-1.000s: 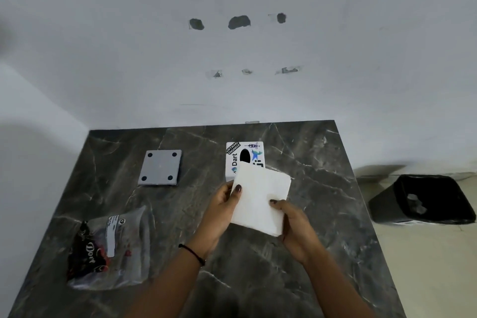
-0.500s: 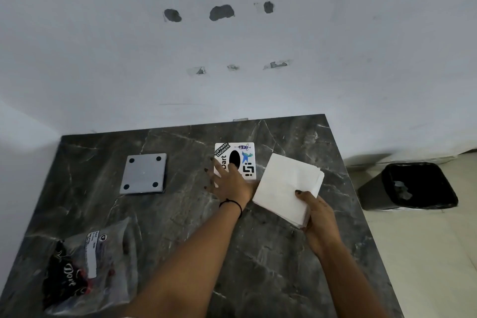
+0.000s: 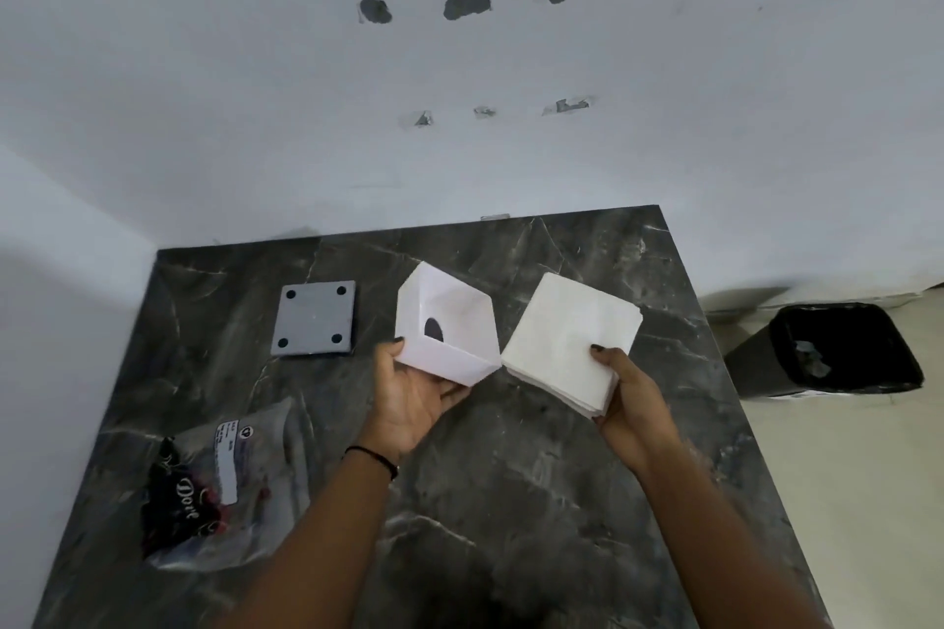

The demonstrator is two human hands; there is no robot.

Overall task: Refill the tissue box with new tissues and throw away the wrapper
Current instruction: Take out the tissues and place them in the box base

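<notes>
My left hand (image 3: 411, 393) holds the white tissue box (image 3: 449, 327) above the table, turned over so its hollow open underside faces me; the dark oval slot shows inside. To its right, my right hand (image 3: 631, 396) grips a stack of white tissues (image 3: 569, 335) by its near corner, right beside the box and almost touching it. The clear plastic wrapper (image 3: 230, 483) with dark print lies crumpled at the table's near left. A grey square plate (image 3: 314, 317) with a hole in each corner lies flat at the far left.
The dark marble table (image 3: 511, 501) stands against a white wall. A black bin (image 3: 838, 350) with a black liner and some scraps inside stands on the floor off the table's right edge.
My left hand took hold of the tissue box, lifted it off the table and flipped it open side up. The right hand kept the tissue stack and held it to the right.
</notes>
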